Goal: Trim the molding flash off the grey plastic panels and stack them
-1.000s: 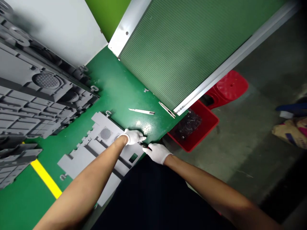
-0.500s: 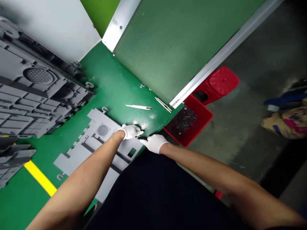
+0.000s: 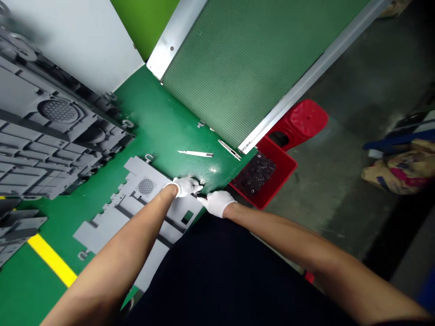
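A grey plastic panel (image 3: 179, 207) lies on the green table, with a round grille, slots and a rectangular cutout. My left hand (image 3: 186, 186), in a white glove, rests at the panel's upper right edge with its fingers bent together. Whatever is under those fingers is hidden. At the panel's right corner, my gloved right hand (image 3: 218, 202) is closed, thumb and fingers pointing at the left hand's fingertips. A small dark bit shows between the two hands, too small to name. Beyond them lie a white craft knife (image 3: 195, 154) and a narrow pale tool (image 3: 229, 150).
A ribbed green conveyor belt (image 3: 238, 77) with a metal frame rises ahead. Stacked grey panels (image 3: 30, 131) stand at left. Below the table's right edge are a red bin (image 3: 283, 170) holding dark scraps and a red stool (image 3: 307, 118). Dark specks dot the tabletop.
The view has shifted slightly. Both hands keep nearly the same place at the panel's corner; the right hand has moved a touch to the left.
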Available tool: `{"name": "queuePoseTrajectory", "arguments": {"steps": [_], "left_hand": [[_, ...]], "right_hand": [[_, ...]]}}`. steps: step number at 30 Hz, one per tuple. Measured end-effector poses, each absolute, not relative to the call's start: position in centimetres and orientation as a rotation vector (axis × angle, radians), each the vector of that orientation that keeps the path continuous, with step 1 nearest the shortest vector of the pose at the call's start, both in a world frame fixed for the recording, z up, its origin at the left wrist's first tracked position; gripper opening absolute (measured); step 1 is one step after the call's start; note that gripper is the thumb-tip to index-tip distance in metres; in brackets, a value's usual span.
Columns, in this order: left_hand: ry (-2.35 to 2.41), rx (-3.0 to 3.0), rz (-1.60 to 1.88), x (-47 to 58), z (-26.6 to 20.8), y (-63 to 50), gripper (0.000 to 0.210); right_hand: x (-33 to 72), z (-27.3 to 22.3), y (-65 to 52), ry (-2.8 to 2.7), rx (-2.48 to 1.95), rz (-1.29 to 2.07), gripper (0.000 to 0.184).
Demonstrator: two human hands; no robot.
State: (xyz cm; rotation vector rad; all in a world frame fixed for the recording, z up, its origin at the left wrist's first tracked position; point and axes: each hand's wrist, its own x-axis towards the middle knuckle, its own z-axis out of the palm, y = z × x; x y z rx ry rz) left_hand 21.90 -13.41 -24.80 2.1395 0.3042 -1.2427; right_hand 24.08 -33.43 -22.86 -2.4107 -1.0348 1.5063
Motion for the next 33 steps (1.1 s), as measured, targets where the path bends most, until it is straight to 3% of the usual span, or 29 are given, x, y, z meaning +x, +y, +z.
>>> {"name": "queuePoseTrajectory", "arguments": {"steps": [6,10,12,14,16,18,22,28,33], "left_hand": [[0.449,2.168,-0.823,22.6,-22.8,-16.0,0.049],[0.252,2.03,-0.663,24.9,-20.5,-20.9,0.045],[0.194,2.035,-0.54,25.7,-19.7,-20.1,0.046],[0.368,2.271,-0.314,25.7,-19.4,-15.7,0.046],[0.851,2.626,-0.125,25.0,-19.7,-8.6,0.051],[1.181,2.717,-0.233,24.0,-20.2,-1.4,0.059],[1.043,2.269,-0.762,22.1,-21.3,6.4,0.063],[0.959,2.179,-0.78,22.7,-22.8,5.9,0.057],[0.975,2.155,-0.8,23.0,-24.3,6.5,0.046]], "right_hand": [[25.1,-22.6,-36.9,-0.609,-2.393,1.465,0.069],[23.1,-22.4,-39.7,-0.145,-2.245,1.495,0.074],[22.0,-22.9,-40.6,0.233,-2.014,1.425,0.063],[21.1,-23.6,-41.2,0.434,-1.811,1.325,0.054],[20.5,-24.4,-41.6,0.381,-1.765,1.276,0.054],[20.0,-24.9,-41.7,0.235,-1.811,1.271,0.056],[20.0,-24.4,-40.6,0.034,-1.938,1.315,0.06],[24.0,-21.2,-31.6,-0.348,-2.106,1.26,0.063],[27.4,-22.0,-19.5,-0.762,-2.204,1.357,0.072]]}}
